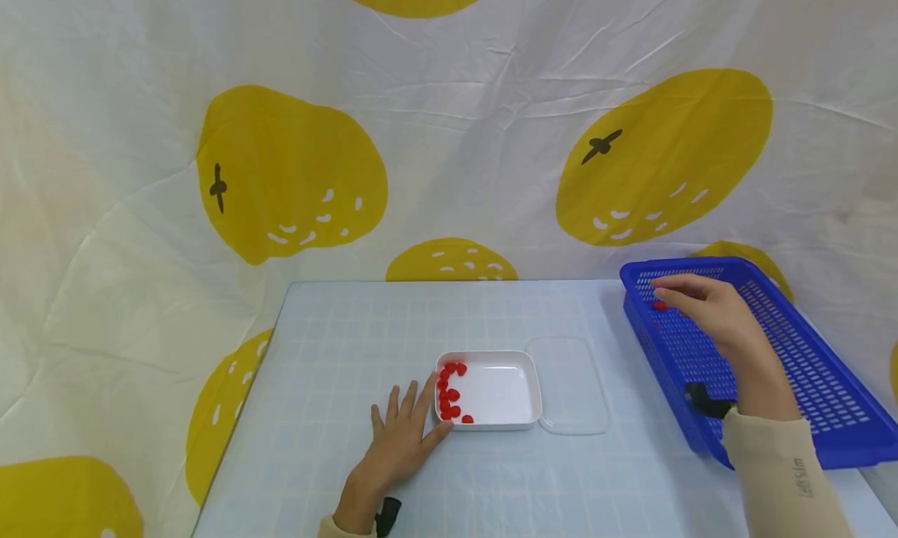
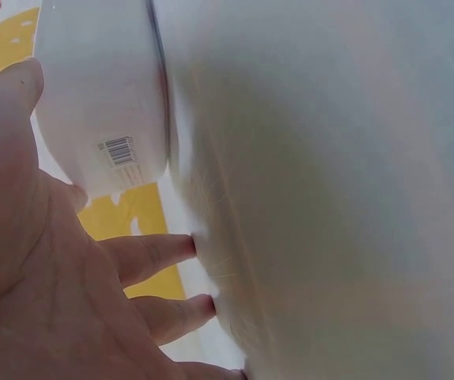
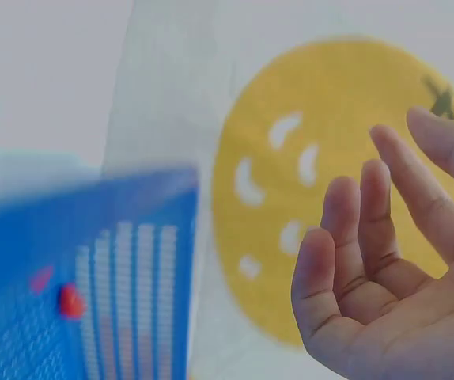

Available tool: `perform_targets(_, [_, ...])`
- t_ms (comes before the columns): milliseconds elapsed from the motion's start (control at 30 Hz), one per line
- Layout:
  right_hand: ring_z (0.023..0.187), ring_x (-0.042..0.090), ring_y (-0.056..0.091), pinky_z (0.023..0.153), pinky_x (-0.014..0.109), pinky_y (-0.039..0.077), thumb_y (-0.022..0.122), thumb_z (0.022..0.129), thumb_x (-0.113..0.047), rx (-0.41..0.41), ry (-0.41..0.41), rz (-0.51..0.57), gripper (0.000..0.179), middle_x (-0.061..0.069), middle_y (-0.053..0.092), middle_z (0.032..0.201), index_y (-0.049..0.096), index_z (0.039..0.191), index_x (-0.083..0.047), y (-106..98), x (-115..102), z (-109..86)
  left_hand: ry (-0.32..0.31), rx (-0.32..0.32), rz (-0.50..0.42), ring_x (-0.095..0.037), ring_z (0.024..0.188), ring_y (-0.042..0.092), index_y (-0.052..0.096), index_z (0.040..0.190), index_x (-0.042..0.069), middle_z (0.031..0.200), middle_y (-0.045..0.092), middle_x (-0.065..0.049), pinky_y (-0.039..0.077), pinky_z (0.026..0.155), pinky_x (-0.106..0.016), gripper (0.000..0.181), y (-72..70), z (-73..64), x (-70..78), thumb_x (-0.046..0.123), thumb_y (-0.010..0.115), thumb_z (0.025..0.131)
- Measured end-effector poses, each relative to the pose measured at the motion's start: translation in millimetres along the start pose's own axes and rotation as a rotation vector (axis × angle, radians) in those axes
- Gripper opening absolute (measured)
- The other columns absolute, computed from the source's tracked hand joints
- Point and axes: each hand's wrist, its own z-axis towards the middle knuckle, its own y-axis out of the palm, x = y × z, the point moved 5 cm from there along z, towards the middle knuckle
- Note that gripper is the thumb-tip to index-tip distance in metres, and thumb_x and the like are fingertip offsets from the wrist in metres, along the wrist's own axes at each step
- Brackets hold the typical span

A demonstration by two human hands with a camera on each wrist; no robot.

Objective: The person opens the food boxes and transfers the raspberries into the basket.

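A white rectangular box (image 1: pixel 501 390) holds several small red pieces (image 1: pixel 454 395), gathered mostly along its left side. My left hand (image 1: pixel 398 440) lies with fingers spread on the table, its thumb and index finger at the box's left wall. In the left wrist view the box's side (image 2: pixel 104 95) carries a barcode label. Over the far end of a blue perforated basket (image 1: pixel 814 359) is my right hand (image 1: pixel 719 312), thumb and index fingertip apart. The right wrist view shows nothing between the fingers (image 3: pixel 342 214). Below them, a red piece (image 1: pixel 659 306) lies in the basket.
Right of the box lies a clear lid (image 1: pixel 570 386), flat on the pale checked table (image 1: pixel 337 343). A white cloth (image 1: pixel 456 148) with yellow fruit prints hangs behind the table. The basket stands along the table's right edge.
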Motion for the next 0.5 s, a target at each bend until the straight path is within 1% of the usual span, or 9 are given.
perform_targets(100, [0.106,0.011,0.056,0.085,0.022,0.047,0.061,0.099,-0.043,-0.011,-0.056,0.006,0.05,0.001,0.063,0.123,0.063,0.132,-0.006,15.3,-15.7,-4.3,-0.003,-0.003,-0.003,-0.046,0.147,0.014,0.016,0.161,0.031,0.161,0.029,-0.015,0.002,0.108,-0.075,0.091,0.2,0.1,0.1,0.068,0.056,0.089])
perform_targets(200, [0.103,0.013,0.057,0.085,0.025,0.049,0.064,0.099,-0.039,-0.032,-0.111,0.039,0.043,0.008,0.064,0.122,0.066,0.127,-0.006,35.9,-29.3,-6.4,-0.005,-0.004,-0.002,-0.046,0.147,0.014,0.016,0.161,0.031,0.16,0.029,-0.015,0.001,0.108,-0.075,0.09,1.0,0.3,-0.6,0.069,0.055,0.089])
perform_targets(233, [0.101,0.015,0.058,0.082,0.022,0.049,0.065,0.099,-0.037,-0.04,-0.134,0.048,0.04,0.009,0.065,0.121,0.068,0.125,-0.006,43.4,-33.4,-6.7,-0.007,-0.005,-0.001,-0.046,0.147,0.014,0.016,0.161,0.031,0.16,0.029,-0.015,0.001,0.108,-0.075,0.09,1.4,0.4,-0.9,0.069,0.056,0.089])
perform_targets(300, [0.098,0.017,0.059,0.08,0.021,0.05,0.066,0.099,-0.032,-0.062,-0.177,0.074,0.037,0.013,0.066,0.118,0.069,0.122,-0.004,58.5,-41.2,-6.8,-0.009,-0.006,0.001,-0.046,0.147,0.014,0.016,0.161,0.032,0.16,0.03,-0.015,0.001,0.108,-0.075,0.091,1.9,0.4,-1.5,0.068,0.056,0.089])
perform_targets(400, [0.095,0.019,0.06,0.079,0.024,0.05,0.067,0.098,-0.026,-0.092,-0.231,0.089,0.031,0.013,0.068,0.114,0.071,0.12,-0.004,79.4,-50.3,-6.0,-0.009,-0.007,-0.003,-0.046,0.147,0.014,0.016,0.161,0.031,0.16,0.029,-0.015,0.001,0.108,-0.075,0.091,2.6,0.4,-1.7,0.068,0.057,0.089])
perform_targets(500, [0.095,0.021,0.062,0.079,0.026,0.051,0.068,0.098,-0.021,-0.129,-0.266,0.113,0.027,0.012,0.068,0.113,0.071,0.119,-0.004,99.0,-56.5,-5.1,-0.008,-0.004,-0.007,-0.046,0.147,0.013,0.016,0.161,0.032,0.16,0.029,-0.015,0.0,0.108,-0.075,0.091,2.4,0.3,-1.6,0.067,0.058,0.089])
